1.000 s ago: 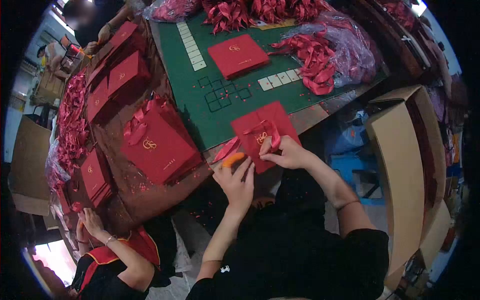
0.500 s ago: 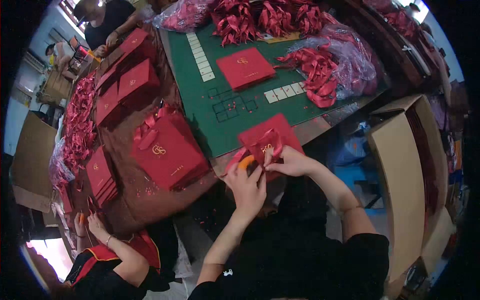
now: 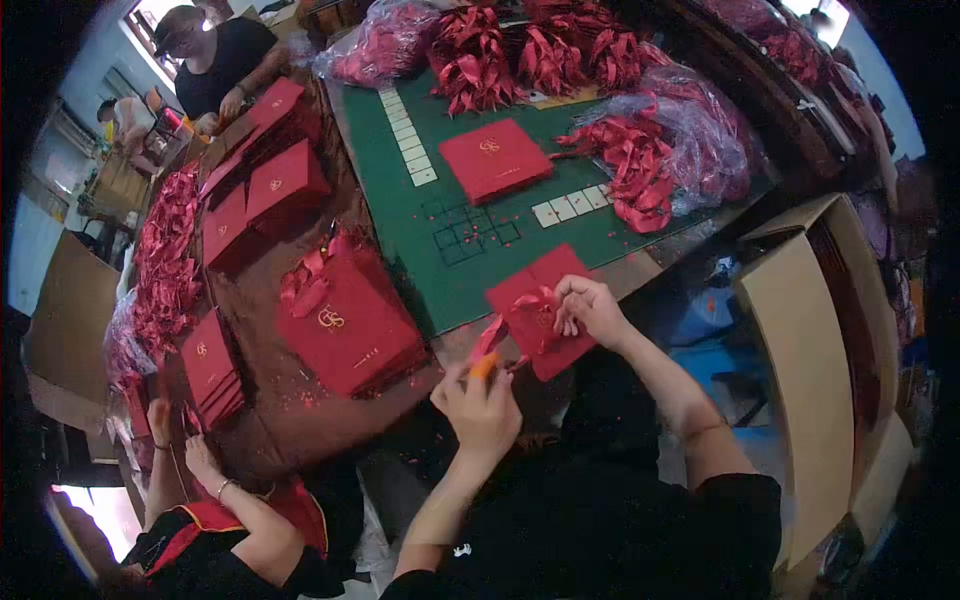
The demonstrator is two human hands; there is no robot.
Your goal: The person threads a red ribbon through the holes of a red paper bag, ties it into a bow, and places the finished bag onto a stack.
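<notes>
A red square bag (image 3: 560, 345) with a ribbon bow lies at the green table's near edge. My left hand (image 3: 480, 408) is closed round a small orange-handled tool (image 3: 484, 366), just left of the bag, with a red ribbon (image 3: 487, 340) running beside it. On the bag's upper right part is my right hand (image 3: 588, 308), its fingers curled close to the ribbon; what they pinch, if anything, is too small to tell. A stack of red bags with gold print (image 3: 350, 325) lies to the left.
Another red stack (image 3: 495, 160) lies on the green mat (image 3: 400, 235). Ribbon bundles (image 3: 640, 165) in plastic are behind it. An open cardboard box (image 3: 800, 360) stands right. Co-workers' hands (image 3: 203, 460) are at the lower left and upper left; more bags (image 3: 285, 180) lie between.
My left hand has moved slightly down and away from the bag. My right hand has risen to the bag's upper right, parting from the left. The view has shifted a little.
</notes>
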